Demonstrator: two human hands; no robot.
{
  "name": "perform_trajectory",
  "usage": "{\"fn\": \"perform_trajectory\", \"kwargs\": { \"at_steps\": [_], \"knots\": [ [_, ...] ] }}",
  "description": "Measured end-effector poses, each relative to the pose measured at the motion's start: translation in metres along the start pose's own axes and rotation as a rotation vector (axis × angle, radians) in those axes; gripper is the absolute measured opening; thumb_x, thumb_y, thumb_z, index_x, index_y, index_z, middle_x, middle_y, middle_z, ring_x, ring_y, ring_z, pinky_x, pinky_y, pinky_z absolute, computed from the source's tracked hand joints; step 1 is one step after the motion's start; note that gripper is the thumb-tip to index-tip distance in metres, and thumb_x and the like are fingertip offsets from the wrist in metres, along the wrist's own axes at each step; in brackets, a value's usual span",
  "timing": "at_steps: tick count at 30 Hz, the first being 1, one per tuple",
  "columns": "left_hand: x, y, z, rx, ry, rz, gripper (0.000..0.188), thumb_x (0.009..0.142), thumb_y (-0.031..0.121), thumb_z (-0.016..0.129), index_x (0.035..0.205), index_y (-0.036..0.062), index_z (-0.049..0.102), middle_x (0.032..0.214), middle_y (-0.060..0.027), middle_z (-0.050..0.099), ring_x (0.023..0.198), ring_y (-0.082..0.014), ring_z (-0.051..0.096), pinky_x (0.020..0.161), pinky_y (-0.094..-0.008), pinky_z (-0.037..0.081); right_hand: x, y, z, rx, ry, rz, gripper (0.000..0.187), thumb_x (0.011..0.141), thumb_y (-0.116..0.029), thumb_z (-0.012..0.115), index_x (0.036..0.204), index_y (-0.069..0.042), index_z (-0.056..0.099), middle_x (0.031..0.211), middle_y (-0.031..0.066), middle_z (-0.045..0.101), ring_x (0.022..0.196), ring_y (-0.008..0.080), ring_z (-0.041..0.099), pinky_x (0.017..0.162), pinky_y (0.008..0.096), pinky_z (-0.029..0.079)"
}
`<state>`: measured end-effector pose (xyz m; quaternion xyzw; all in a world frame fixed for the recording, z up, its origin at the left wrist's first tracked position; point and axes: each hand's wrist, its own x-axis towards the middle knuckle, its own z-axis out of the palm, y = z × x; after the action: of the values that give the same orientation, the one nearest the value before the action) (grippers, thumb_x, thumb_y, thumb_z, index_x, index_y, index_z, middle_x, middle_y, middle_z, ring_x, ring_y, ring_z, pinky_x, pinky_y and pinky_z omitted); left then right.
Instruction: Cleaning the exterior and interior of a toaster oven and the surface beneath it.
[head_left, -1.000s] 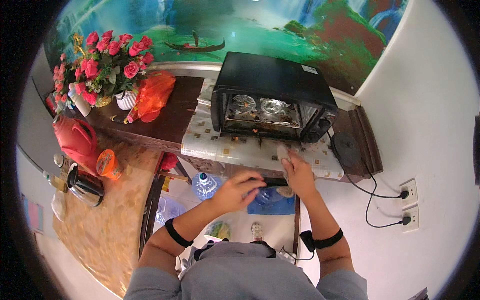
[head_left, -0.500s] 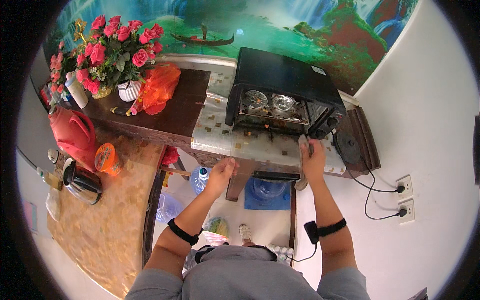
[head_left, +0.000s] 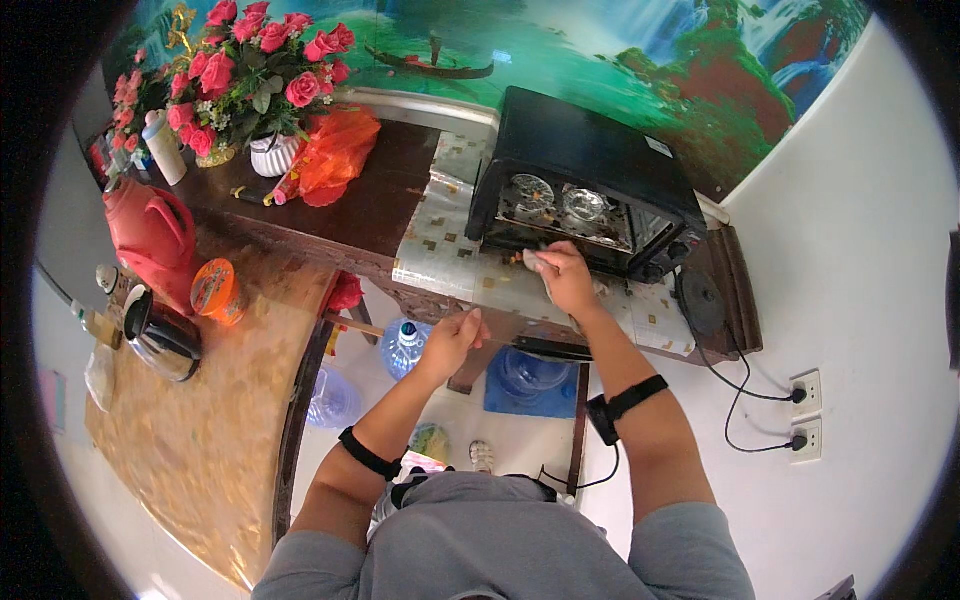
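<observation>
1. My right hand (head_left: 570,278) gripped a wad of soft, greyish-white cloth (head_left: 534,259), its folds bunched between thumb and bent fingers.
2. My left hand (head_left: 455,342) hung near the table's front edge, its fingers curled inward; I could not tell whether anything was inside them.
3. The cloth was just in front of the oven's opening, low over the patterned mat (head_left: 432,262), among small brown and orange crumbs (head_left: 514,257).
4. That mat was glossy, plastic-looking sheeting, pale with scattered gold and brown squares, spread on a dark wooden table (head_left: 400,180) with a carved front.
5. The oven (head_left: 600,150) was a black box with a smooth, dull top, a small white label and dark round knobs on the right of its front.
6. Its front stood open, and inside I saw two round, shiny, foil-like shapes (head_left: 585,204) above a tray speckled with dark, burnt-looking bits.
7. A crinkled, translucent orange bag (head_left: 343,150) slumped beside a ribbed white vase (head_left: 275,157) of red-pink roses (head_left: 303,88).
8. On a marbled tan tabletop (head_left: 180,430) to my left stood a smooth red jug (head_left: 150,230), a polished metal kettle (head_left: 165,340) and an orange tub (head_left: 215,290).
</observation>
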<state>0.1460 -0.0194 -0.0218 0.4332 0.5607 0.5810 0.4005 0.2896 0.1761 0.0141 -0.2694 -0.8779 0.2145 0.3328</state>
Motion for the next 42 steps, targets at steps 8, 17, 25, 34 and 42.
{"fn": "perform_trajectory", "kwargs": {
  "at_steps": [8, 17, 25, 34, 42],
  "knots": [
    [0.003, -0.002, 0.001, -0.004, 0.024, 0.044, 0.044, 0.095, 0.037, 0.041, 0.076, 0.0014, 0.059, 0.065, -0.0024, 0.055, 0.061, -0.0102, 0.051, 0.058, -0.0247, 0.042, -0.034, 0.015, -0.057, -0.083, 0.431, 0.099, 0.024, 0.08, -0.012, 0.063, 0.101, 0.0, 0.062, 0.102, 0.018, 0.058, 0.086, 0.0334, 0.058, 0.074, 0.035, 0.047],
    [0.0, 0.01, 0.004, -0.209, -0.076, -0.182, 0.049, 0.096, 0.045, 0.035, 0.108, 0.0011, 0.054, 0.094, -0.0121, 0.067, 0.07, -0.0103, 0.058, 0.062, -0.0205, 0.04, -0.053, 0.034, -0.057, -0.703, 0.088, 0.233, 0.022, 0.077, -0.011, 0.051, 0.089, 0.005, 0.06, 0.104, 0.0214, 0.056, 0.106, 0.036, 0.047, 0.093, 0.0482, 0.033],
    [0.0, 0.007, 0.006, -0.261, -0.103, -0.15, 0.052, 0.096, 0.046, 0.031, 0.113, -0.0003, 0.049, 0.096, -0.0134, 0.067, 0.074, -0.013, 0.06, 0.066, -0.0237, 0.043, -0.014, -0.025, -0.003, -0.617, -0.06, 0.303, 0.024, 0.075, -0.001, 0.048, 0.096, 0.005, 0.058, 0.108, 0.022, 0.053, 0.109, 0.0378, 0.043, 0.091, 0.0489, 0.035],
    [-0.004, 0.012, 0.015, -0.444, -0.071, -0.156, 0.057, 0.095, 0.05, 0.028, 0.111, -0.0003, 0.05, 0.096, -0.0133, 0.065, 0.08, -0.016, 0.06, 0.072, -0.0265, 0.046, 0.015, -0.052, 0.042, -0.009, -0.085, 0.0, 0.031, 0.079, 0.001, 0.053, 0.108, -0.004, 0.062, 0.113, 0.0127, 0.056, 0.103, 0.0333, 0.051, 0.09, 0.0381, 0.041],
    [-0.006, 0.0, 0.023, -0.717, -0.025, -0.087, 0.065, 0.092, 0.055, 0.03, 0.113, -0.0026, 0.049, 0.098, -0.0151, 0.063, 0.083, -0.0175, 0.06, 0.074, -0.0281, 0.048, -0.013, -0.074, 0.004, 0.491, -0.391, 0.039, 0.025, 0.08, -0.002, 0.056, 0.105, -0.004, 0.064, 0.111, 0.013, 0.061, 0.102, 0.0262, 0.058, 0.091, 0.0348, 0.043]
  ]
}}
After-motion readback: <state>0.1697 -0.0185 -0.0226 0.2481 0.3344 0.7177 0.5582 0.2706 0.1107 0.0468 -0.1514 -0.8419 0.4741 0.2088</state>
